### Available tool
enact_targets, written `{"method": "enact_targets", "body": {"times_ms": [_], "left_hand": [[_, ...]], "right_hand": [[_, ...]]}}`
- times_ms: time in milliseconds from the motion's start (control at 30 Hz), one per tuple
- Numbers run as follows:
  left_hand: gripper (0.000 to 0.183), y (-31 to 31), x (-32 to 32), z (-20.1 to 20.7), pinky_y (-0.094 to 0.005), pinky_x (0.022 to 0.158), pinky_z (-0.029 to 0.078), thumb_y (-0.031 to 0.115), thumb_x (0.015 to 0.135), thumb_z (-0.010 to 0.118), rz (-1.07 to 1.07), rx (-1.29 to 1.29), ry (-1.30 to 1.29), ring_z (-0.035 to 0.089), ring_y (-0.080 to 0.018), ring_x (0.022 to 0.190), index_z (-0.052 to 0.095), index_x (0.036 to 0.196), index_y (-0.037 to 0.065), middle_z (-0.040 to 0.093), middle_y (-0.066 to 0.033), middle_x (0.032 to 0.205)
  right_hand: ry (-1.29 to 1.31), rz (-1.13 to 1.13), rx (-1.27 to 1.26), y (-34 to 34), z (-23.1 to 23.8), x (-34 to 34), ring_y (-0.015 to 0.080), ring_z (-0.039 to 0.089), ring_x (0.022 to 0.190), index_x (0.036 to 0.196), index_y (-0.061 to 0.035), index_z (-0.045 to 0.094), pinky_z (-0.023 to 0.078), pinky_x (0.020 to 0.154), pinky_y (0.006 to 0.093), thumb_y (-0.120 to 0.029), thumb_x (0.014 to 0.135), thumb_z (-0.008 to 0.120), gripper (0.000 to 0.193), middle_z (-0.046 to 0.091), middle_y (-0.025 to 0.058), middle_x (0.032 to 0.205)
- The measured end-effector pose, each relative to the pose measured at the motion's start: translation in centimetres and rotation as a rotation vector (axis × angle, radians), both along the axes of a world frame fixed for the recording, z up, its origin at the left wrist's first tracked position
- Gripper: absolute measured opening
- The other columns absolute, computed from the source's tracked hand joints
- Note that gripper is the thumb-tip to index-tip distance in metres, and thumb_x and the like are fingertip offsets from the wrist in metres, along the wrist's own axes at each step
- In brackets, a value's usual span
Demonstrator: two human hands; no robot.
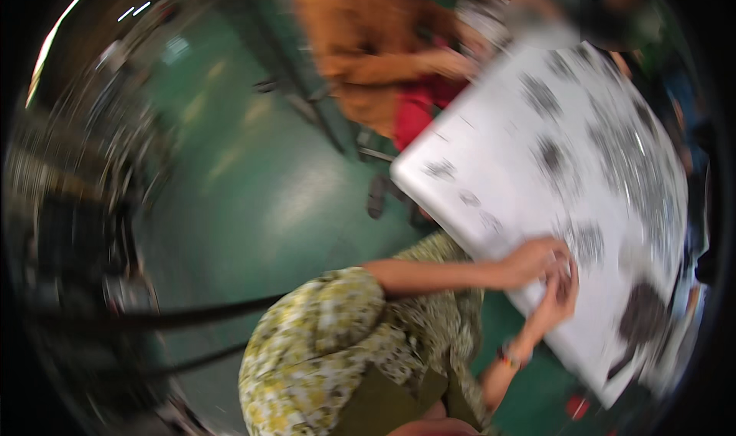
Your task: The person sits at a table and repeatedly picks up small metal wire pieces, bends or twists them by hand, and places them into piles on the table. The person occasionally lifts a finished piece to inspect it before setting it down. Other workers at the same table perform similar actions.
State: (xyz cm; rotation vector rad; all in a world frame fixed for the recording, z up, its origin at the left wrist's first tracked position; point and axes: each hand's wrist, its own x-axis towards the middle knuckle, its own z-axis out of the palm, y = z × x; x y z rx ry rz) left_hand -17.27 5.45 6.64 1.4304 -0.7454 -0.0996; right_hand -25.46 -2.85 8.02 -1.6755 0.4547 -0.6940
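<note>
Small dark parts (589,242), blurred, lie on the white table (498,175). Left to right: left hand (533,260), fingers curled; right hand (553,304), fingers curled toward the left's, any grasp impossible to tell; then the parts, at one o'clock from the fingertips, nearer the left hand, long axis unclear.

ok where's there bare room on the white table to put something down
The white table looks bare between the right hand and the dark round thing, and between the middle dark cluster and the small pieces near the edge. It is crowded toward the right, with a broad scatter of dark items. Blur may hide more.
</note>
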Motion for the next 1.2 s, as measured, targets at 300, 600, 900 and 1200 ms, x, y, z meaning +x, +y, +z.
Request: {"method": "enact_targets", "body": {"times_ms": [300,600,900,1200], "left_hand": [[0.008,0.3,0.0,-3.3,-0.0316,0.073,0.05,0.006,0.087,0.062,-0.15,0.218,0.117,0.065,-0.024,0.082,0.06,0.094,0.001,0.067,-0.0109,0.09],[0.006,-0.4,0.5,-4.7,-0.028,0.082,0.049,0.005,0.09,0.06,-0.271,0.423,0.226,0.064,-0.0141,0.088,0.06,0.095,0.001,0.068,-0.0073,0.09],[0.009,-0.6,2.5,-3.7,-0.0272,0.079,0.049,0.007,0.087,0.065,-0.173,0.367,0.071,0.064,-0.0132,0.084,0.062,0.094,0.001,0.069,-0.0065,0.089],[0.014,-4.1,5.1,-2.6,-0.0262,0.065,0.049,0.01,0.089,0.061,-0.22,0.176,0.097,0.063,-0.0136,0.072,0.063,0.1,0.001,0.069,-0.0071,0.083]], "right_hand": [[0.388,-0.213,-0.249,-13.6,-8.3,-2.5,0.0175,0.064,0.07,0.103,0.0015,0.067,0.05,0.066,0.0285,-0.007,0.084,0.065,0.021,0.069,0.0134,0.085],[0.408,-0.024,-0.654,-13.9,-10.2,7.3,0.0335,0.064,0.076,0.095,0.0024,0.067,0.05,0.066,0.0369,-0.001,0.079,0.064,0.017,0.065,0.0192,0.088],[0.387,0.057,-0.685,-14.0,-7.7,7.8,0.0344,0.065,0.075,0.099,0.0036,0.064,0.051,0.07,0.0366,0.007,0.075,0.059,0.025,0.065,0.0227,0.086],[-0.055,0.021,0.184,-6.6,-1.7,3.0,0.0101,0.056,0.066,0.096,0.006,0.065,0.048,0.059,0.0221,0.004,0.084,0.064,0.013,0.063,0.0077,0.088]]}}
